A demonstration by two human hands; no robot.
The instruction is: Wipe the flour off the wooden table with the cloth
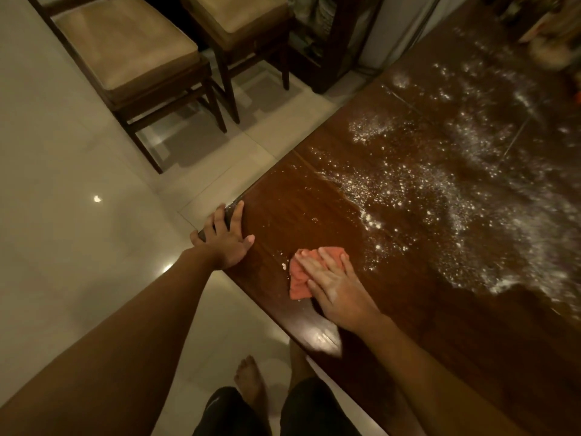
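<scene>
Right hand (333,284) is pressed flat on the cloth (301,275), left hand (224,239) open gripping the bench (440,309) corner, so a careless sweep probably dumps flour (440,196) onto the floor (78,184).

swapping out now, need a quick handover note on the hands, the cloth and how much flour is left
Left hand: open, braced on the wooden table at its corner edge.
Right hand: flat, pressing the pink cloth onto the near end.
Done: the strip around the cloth looks mostly clean, a few specks aside.
Left: flour covers the middle and far end.
</scene>
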